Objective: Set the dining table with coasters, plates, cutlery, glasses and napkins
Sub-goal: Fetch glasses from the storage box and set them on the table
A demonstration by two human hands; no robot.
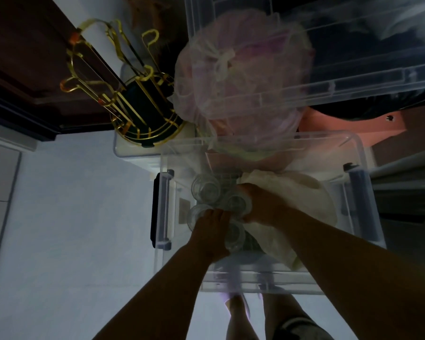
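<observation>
Both hands reach into the clear bin (353, 153): left hand (214, 231) and right hand (260, 204) grip glasses (205, 190); gold rack (133, 104) at ten o'clock, bagged bundle (241, 77) crowding twelve.

No readable txt, labels or nos. anywhere in view

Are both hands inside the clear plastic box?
Yes, the left hand and right hand reach among the glasses inside the clear box.
</observation>
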